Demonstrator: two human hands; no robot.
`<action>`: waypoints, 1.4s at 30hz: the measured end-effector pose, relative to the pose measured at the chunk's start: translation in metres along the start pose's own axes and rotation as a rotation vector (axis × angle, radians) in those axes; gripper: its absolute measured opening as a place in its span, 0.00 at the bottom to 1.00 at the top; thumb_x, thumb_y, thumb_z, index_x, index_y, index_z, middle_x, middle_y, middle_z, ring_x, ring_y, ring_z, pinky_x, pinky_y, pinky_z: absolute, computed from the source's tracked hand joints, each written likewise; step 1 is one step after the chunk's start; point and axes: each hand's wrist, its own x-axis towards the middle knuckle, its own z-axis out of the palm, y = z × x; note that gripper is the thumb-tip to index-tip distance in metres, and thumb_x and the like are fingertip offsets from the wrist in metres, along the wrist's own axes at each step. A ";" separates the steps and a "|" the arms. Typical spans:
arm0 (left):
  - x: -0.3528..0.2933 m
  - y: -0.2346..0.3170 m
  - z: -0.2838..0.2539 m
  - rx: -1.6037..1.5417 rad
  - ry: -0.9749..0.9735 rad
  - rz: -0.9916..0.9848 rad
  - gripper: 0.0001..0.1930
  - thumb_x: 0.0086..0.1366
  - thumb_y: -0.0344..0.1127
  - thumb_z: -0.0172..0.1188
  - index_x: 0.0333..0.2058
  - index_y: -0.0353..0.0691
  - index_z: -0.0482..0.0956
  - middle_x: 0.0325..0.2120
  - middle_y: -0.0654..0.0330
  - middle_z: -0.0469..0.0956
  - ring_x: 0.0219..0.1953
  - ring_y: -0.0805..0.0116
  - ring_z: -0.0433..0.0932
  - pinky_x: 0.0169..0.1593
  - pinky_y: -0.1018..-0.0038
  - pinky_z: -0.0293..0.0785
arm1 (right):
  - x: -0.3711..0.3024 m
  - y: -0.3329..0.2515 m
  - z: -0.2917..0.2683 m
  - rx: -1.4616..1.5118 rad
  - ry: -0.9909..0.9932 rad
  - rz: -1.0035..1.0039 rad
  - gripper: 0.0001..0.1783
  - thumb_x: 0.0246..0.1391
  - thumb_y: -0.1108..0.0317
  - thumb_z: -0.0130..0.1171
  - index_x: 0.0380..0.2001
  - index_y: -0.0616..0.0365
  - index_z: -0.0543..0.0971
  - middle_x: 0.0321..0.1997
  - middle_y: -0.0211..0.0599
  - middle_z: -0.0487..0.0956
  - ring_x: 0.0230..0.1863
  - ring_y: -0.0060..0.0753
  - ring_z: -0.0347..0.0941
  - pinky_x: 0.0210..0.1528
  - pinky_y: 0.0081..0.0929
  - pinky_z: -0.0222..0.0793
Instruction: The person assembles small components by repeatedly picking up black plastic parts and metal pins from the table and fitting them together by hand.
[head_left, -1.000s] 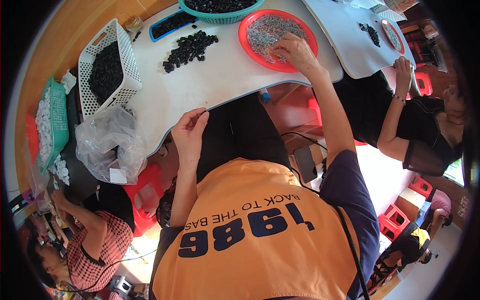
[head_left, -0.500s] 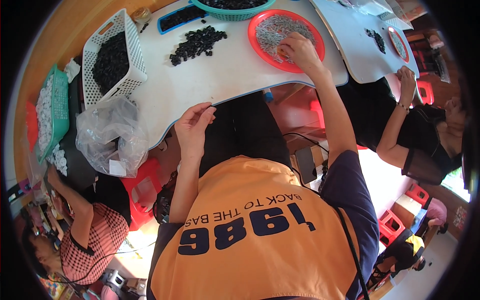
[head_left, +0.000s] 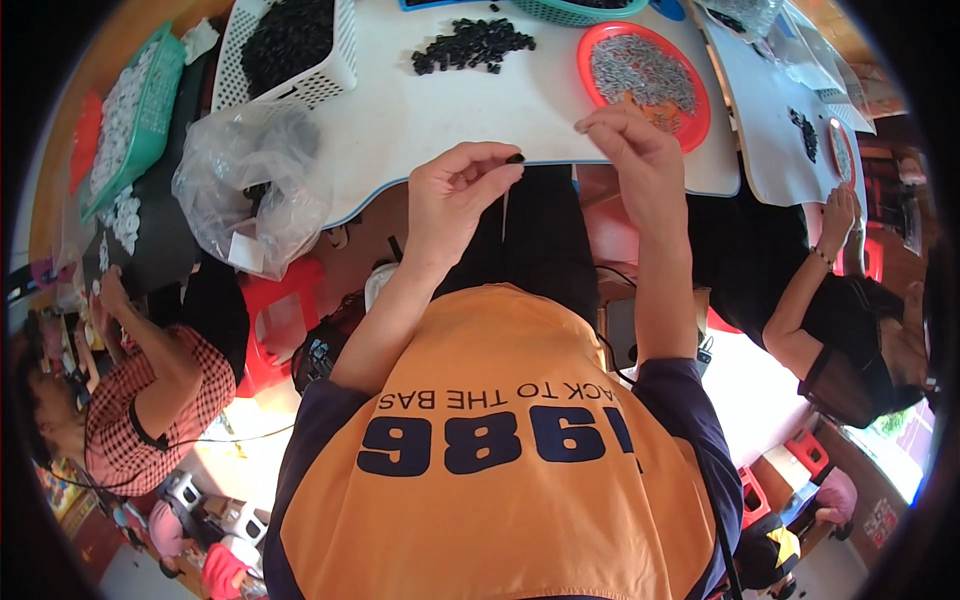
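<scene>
My left hand pinches a small black plastic piece between thumb and forefinger, over the near edge of the white table. Facing it, a short gap to the right, my right hand has its thumb and fingertips pressed together. Whatever those fingertips hold is too small to make out. Just beyond that hand lies a round red tray with many small grey metal pieces and something orange at its near side. A loose pile of black pieces lies on the table, farther off and to the left.
A white perforated basket of black pieces stands at the left, with a clear plastic bag hanging near it. Beyond are a green basket of white pieces and another green basket. Co-workers sit on both sides.
My right hand has left the red tray and come back toward my left hand. My left hand has moved right, its black piece now showing. The whole view has shifted.
</scene>
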 end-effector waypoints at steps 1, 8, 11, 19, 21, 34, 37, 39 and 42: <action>-0.002 0.002 -0.001 0.026 0.001 -0.003 0.11 0.58 0.18 0.65 0.41 0.31 0.82 0.34 0.60 0.82 0.34 0.79 0.78 0.39 0.83 0.76 | -0.005 -0.008 0.010 -0.044 -0.031 -0.080 0.07 0.55 0.71 0.63 0.36 0.60 0.85 0.34 0.29 0.78 0.37 0.19 0.71 0.39 0.19 0.67; -0.020 0.013 -0.006 0.190 0.062 0.082 0.09 0.58 0.19 0.65 0.38 0.32 0.83 0.33 0.63 0.82 0.33 0.80 0.79 0.38 0.84 0.76 | -0.021 -0.025 0.049 -0.545 -0.061 -0.333 0.07 0.50 0.69 0.66 0.34 0.54 0.85 0.33 0.32 0.78 0.33 0.34 0.73 0.36 0.29 0.70; -0.023 0.012 -0.008 0.249 0.083 0.172 0.09 0.57 0.20 0.66 0.38 0.34 0.83 0.32 0.62 0.82 0.33 0.78 0.80 0.38 0.82 0.77 | -0.025 -0.024 0.052 -0.559 -0.066 -0.325 0.08 0.49 0.69 0.67 0.34 0.55 0.85 0.32 0.32 0.78 0.33 0.36 0.72 0.36 0.31 0.70; -0.028 0.008 -0.011 0.592 0.081 0.465 0.10 0.55 0.20 0.67 0.37 0.37 0.83 0.33 0.59 0.83 0.32 0.72 0.81 0.36 0.78 0.78 | -0.031 -0.020 0.058 -0.646 -0.055 -0.396 0.07 0.49 0.69 0.67 0.33 0.55 0.85 0.31 0.32 0.77 0.32 0.36 0.73 0.35 0.29 0.69; -0.030 0.008 -0.014 0.622 0.069 0.469 0.10 0.55 0.18 0.66 0.37 0.35 0.83 0.35 0.58 0.82 0.34 0.72 0.81 0.38 0.78 0.77 | -0.033 -0.018 0.058 -0.560 -0.078 -0.281 0.06 0.49 0.71 0.67 0.33 0.56 0.84 0.30 0.31 0.76 0.32 0.31 0.73 0.35 0.26 0.69; -0.034 0.001 -0.050 -0.082 -0.245 0.138 0.10 0.60 0.18 0.62 0.41 0.31 0.81 0.36 0.58 0.79 0.40 0.71 0.81 0.42 0.79 0.79 | 0.002 0.021 0.067 0.347 -0.450 0.333 0.09 0.54 0.70 0.64 0.37 0.61 0.79 0.33 0.24 0.75 0.38 0.16 0.70 0.42 0.18 0.68; -0.032 -0.001 -0.054 -0.213 -0.211 0.164 0.10 0.61 0.17 0.60 0.42 0.31 0.81 0.37 0.57 0.79 0.41 0.70 0.81 0.44 0.77 0.79 | 0.048 0.049 0.074 -0.062 -0.207 0.183 0.05 0.56 0.70 0.61 0.33 0.59 0.82 0.32 0.26 0.77 0.36 0.23 0.72 0.41 0.25 0.68; -0.033 -0.001 -0.059 -0.224 -0.186 0.144 0.10 0.62 0.18 0.60 0.42 0.31 0.80 0.37 0.56 0.80 0.41 0.69 0.81 0.44 0.76 0.80 | 0.078 0.072 0.080 -0.538 -0.076 -0.206 0.04 0.54 0.70 0.62 0.32 0.55 0.84 0.32 0.28 0.78 0.37 0.29 0.73 0.42 0.30 0.67; -0.036 0.001 -0.070 -0.181 -0.107 0.126 0.10 0.62 0.20 0.60 0.43 0.32 0.80 0.36 0.53 0.80 0.37 0.67 0.80 0.42 0.74 0.78 | 0.113 0.099 0.089 -0.919 -0.030 -0.510 0.05 0.50 0.68 0.65 0.32 0.50 0.85 0.34 0.30 0.78 0.39 0.37 0.72 0.44 0.35 0.67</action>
